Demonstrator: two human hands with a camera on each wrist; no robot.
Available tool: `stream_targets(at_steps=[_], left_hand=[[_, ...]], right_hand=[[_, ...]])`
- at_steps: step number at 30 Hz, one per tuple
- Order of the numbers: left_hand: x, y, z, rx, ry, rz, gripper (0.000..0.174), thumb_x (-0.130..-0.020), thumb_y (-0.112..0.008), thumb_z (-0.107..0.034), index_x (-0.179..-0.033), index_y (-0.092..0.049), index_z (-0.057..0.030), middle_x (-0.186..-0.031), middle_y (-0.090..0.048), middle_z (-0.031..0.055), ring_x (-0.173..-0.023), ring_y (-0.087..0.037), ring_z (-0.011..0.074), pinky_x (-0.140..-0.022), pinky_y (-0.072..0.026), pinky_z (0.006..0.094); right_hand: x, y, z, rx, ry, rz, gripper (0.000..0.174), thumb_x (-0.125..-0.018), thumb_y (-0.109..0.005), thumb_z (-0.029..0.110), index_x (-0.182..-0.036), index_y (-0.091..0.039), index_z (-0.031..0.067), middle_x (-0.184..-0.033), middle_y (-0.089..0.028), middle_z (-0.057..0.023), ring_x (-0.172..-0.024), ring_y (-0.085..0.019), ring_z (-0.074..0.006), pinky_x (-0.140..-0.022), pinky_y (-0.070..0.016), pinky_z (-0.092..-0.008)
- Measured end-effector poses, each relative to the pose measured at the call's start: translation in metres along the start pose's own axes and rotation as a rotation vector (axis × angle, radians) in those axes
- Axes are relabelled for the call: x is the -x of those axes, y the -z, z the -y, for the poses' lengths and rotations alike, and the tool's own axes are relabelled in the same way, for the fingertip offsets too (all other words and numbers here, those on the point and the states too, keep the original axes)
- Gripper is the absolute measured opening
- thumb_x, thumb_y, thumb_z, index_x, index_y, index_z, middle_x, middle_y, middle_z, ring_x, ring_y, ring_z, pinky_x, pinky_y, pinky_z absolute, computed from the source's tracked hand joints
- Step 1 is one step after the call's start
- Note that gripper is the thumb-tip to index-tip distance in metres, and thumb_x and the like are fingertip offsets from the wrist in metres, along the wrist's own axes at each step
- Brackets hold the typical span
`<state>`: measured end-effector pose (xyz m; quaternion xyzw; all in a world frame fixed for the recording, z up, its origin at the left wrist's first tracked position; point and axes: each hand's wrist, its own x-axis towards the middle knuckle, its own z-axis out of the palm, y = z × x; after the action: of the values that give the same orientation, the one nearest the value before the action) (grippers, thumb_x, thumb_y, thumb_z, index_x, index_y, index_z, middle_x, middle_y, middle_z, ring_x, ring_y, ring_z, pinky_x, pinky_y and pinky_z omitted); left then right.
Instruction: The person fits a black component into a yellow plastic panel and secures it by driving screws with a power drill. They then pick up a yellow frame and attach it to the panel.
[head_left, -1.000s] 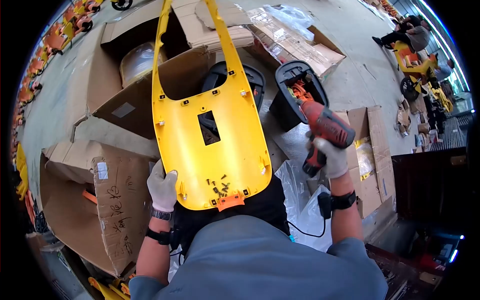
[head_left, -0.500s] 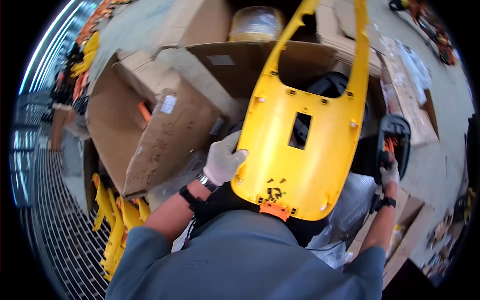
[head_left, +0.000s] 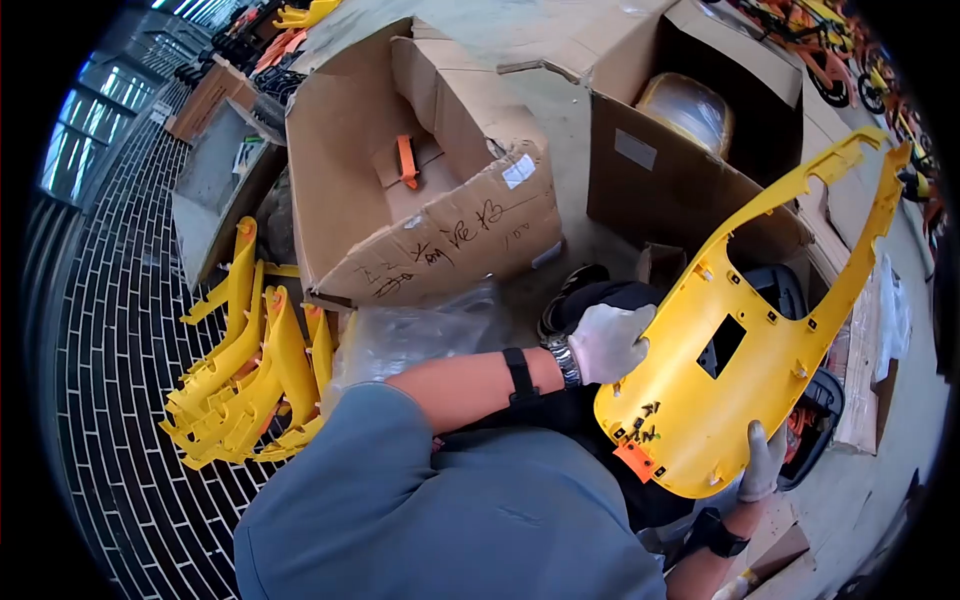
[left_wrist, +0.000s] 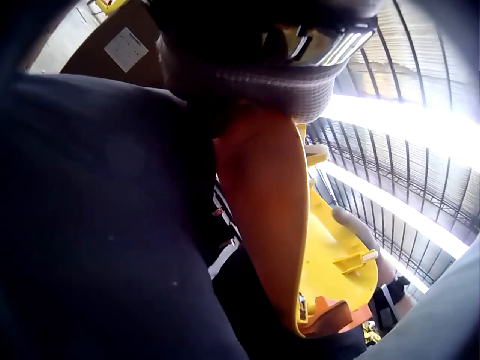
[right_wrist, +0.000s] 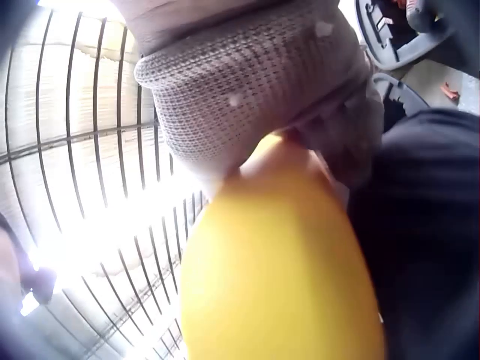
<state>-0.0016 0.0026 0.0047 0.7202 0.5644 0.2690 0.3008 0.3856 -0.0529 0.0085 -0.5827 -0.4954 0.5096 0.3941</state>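
A yellow panel (head_left: 745, 400) with a rectangular opening lies tilted over the person's lap, its two long arms pointing up and right. The gloved left hand (head_left: 608, 343) grips its left edge in the head view. At its lower right edge, the gloved right hand (head_left: 764, 461) holds the rim, fingers wrapped round it in the right wrist view, where the panel (right_wrist: 277, 262) fills the lower middle. Several dark screws (head_left: 645, 425) rest on the panel near an orange piece (head_left: 634, 461) at its bottom edge. The power tool is not clearly seen in either hand.
An open cardboard box (head_left: 460, 235) with an orange part (head_left: 407, 162) inside stands left of the panel. Another box (head_left: 640, 150) holds a wrapped item. Yellow parts (head_left: 250, 375) are piled on the left floor. A black container (head_left: 822, 400) stands beyond the panel's right edge.
The head view has swung left. The right hand has let go of the red power tool, come back from the black container and taken hold of the panel's edge. The left hand keeps its grip.
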Motion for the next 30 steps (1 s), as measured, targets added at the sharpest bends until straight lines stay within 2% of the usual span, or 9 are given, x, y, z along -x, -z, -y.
stream_targets(at_steps=[4,6,7,9,14,22,24,28,30], left_hand=[[-0.009,0.065,0.005,0.043,-0.079,0.193,0.033,-0.096,-0.063,-0.036,-0.11,-0.071,-0.0071,-0.087,-0.073,0.0183,-0.08,-0.071,0.0404,-0.073,-0.0576,0.0445],[-0.032,0.167,0.021,0.139,-0.074,-0.118,0.031,-0.094,-0.069,-0.039,-0.105,-0.077,-0.0112,-0.083,-0.074,0.0155,-0.076,-0.072,0.0362,-0.075,-0.0582,0.0412],[-0.049,0.215,0.044,-0.465,-0.375,-0.401,0.027,-0.091,-0.073,-0.034,-0.099,-0.077,-0.0088,-0.079,-0.073,0.0151,-0.072,-0.072,0.0323,-0.072,-0.0582,0.0404],[-0.077,0.317,0.118,-0.01,0.043,-0.557,0.032,-0.092,-0.069,-0.032,-0.103,-0.077,-0.0033,-0.084,-0.074,0.02,-0.077,-0.074,0.0311,-0.074,-0.059,0.0402],[-0.133,0.475,0.383,-0.729,0.603,-0.461,0.04,-0.093,-0.058,-0.034,-0.105,-0.077,-0.0011,-0.115,-0.072,0.0253,-0.112,-0.067,0.0415,-0.097,-0.0551,0.0458],[-0.119,0.234,0.675,-0.428,0.93,0.064,0.034,-0.096,-0.059,-0.026,-0.123,-0.075,-0.0111,-0.131,-0.07,0.0185,-0.12,-0.069,0.0336,-0.095,-0.0576,0.0451],[-0.116,0.189,0.648,-0.316,1.067,0.071,0.039,-0.098,-0.06,-0.032,-0.13,-0.071,-0.013,-0.135,-0.068,0.0192,-0.122,-0.068,0.0341,-0.094,-0.0576,0.0461],[-0.132,0.079,0.749,0.339,1.243,-0.505,0.046,-0.1,-0.058,-0.041,-0.135,-0.067,-0.0137,-0.139,-0.065,0.0178,-0.124,-0.066,0.0372,-0.098,-0.056,0.0481],[-0.142,0.077,0.767,0.24,1.082,-0.419,0.049,-0.101,-0.055,-0.042,-0.14,-0.062,-0.0119,-0.146,-0.06,0.0165,-0.127,-0.061,0.0403,-0.103,-0.0523,0.0492]], right_hand=[[-0.008,-0.022,-0.004,-0.096,0.014,-0.031,0.067,-0.084,-0.052,0.01,-0.148,-0.046,-0.0047,-0.141,-0.059,-0.0187,-0.123,-0.063,-0.0302,-0.102,-0.0539,-0.0395],[-0.007,-0.03,0.011,-0.057,-0.012,-0.046,0.071,-0.08,-0.051,0.008,-0.149,-0.044,-0.0055,-0.139,-0.06,-0.0195,-0.121,-0.062,-0.0311,-0.104,-0.0517,-0.0398],[-0.003,-0.035,0.027,-0.02,-0.063,-0.031,0.071,-0.08,-0.05,0.008,-0.149,-0.044,-0.0057,-0.138,-0.059,-0.02,-0.122,-0.062,-0.0315,-0.104,-0.0512,-0.0399],[-0.003,-0.04,0.034,-0.002,-0.136,-0.1,0.071,-0.079,-0.05,0.007,-0.148,-0.045,-0.006,-0.137,-0.059,-0.0205,-0.12,-0.062,-0.0319,-0.103,-0.0517,-0.0398],[0.002,-0.009,0.027,0.242,-0.407,-0.284,0.071,-0.087,-0.056,0.003,-0.155,-0.035,-0.003,-0.142,-0.055,-0.0223,-0.119,-0.06,-0.0347,-0.099,-0.0532,-0.0449],[-0.027,-0.037,0.036,0.532,-0.671,-0.447,0.079,-0.092,-0.065,0.004,-0.161,-0.027,0.0042,-0.149,-0.048,-0.022,-0.123,-0.055,-0.0386,-0.098,-0.0517,-0.0541],[-0.054,-0.062,0.052,0.594,-0.691,-0.415,0.078,-0.091,-0.064,0.004,-0.16,-0.029,0.0036,-0.148,-0.049,-0.0218,-0.122,-0.056,-0.0382,-0.098,-0.052,-0.0533],[-0.109,-0.104,0.072,0.692,-0.693,-0.347,0.075,-0.09,-0.063,0.003,-0.158,-0.032,0.0024,-0.145,-0.051,-0.0216,-0.121,-0.057,-0.0374,-0.098,-0.0527,-0.0516],[-0.132,-0.12,0.081,0.729,-0.684,-0.321,0.074,-0.089,-0.062,0.003,-0.157,-0.033,0.0018,-0.144,-0.053,-0.0215,-0.12,-0.058,-0.037,-0.098,-0.053,-0.0508]])
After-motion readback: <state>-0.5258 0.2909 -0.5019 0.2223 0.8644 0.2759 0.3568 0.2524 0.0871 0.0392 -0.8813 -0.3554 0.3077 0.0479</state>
